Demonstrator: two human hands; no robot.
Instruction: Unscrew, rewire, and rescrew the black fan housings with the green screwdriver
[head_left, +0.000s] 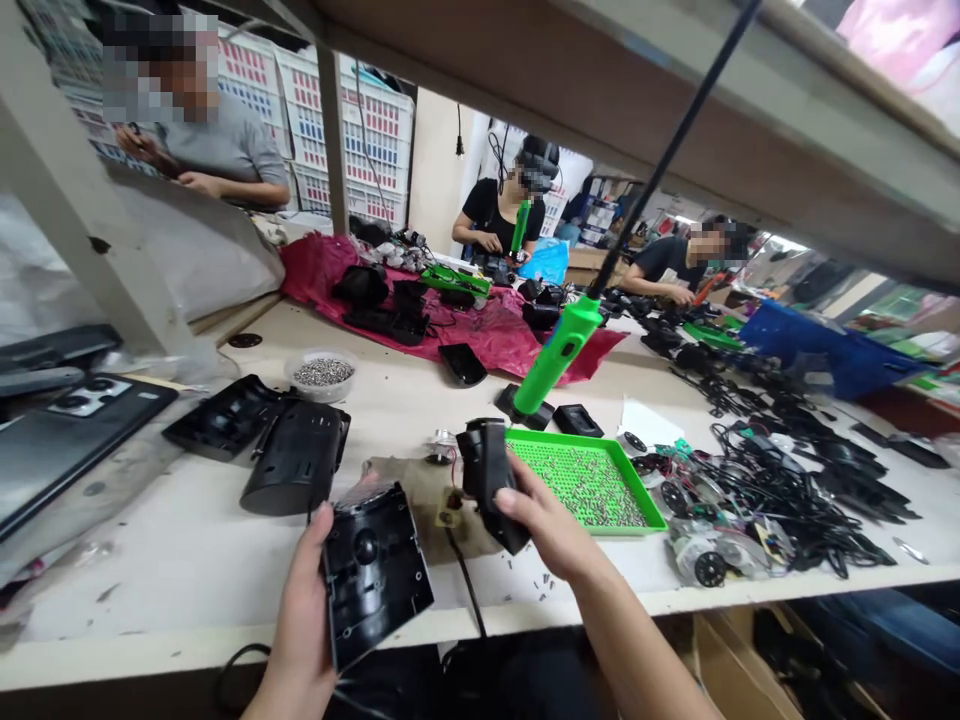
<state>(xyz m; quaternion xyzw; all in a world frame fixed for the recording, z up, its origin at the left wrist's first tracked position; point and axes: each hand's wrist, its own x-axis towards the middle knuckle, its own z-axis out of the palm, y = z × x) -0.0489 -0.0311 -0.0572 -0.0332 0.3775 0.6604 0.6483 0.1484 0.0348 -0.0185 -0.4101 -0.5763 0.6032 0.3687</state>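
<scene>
My left hand (301, 595) grips the edge of a black plastic housing shell (379, 575). Its hollow side, with ribs and screw posts, faces up. In my right hand (555, 525) is a dark curved plastic housing part (486, 480), with the thumb across it. The two parts are apart. A small clear motor unit (442, 446) with thin red wires shows just left of the right-hand part; whether it is attached cannot be made out. Behind that hand hangs a green electric screwdriver (559, 355). The green perforated tray (654, 518) under it holds many small screws.
Black shells (296, 460) and a bowl of screws (322, 375) lie left, near a phone (90, 430). Cables and motor parts (780, 480) are heaped right. Loose screws (544, 585) lie near the front edge. A shelf (600, 110) crosses overhead. Several co-workers sit opposite.
</scene>
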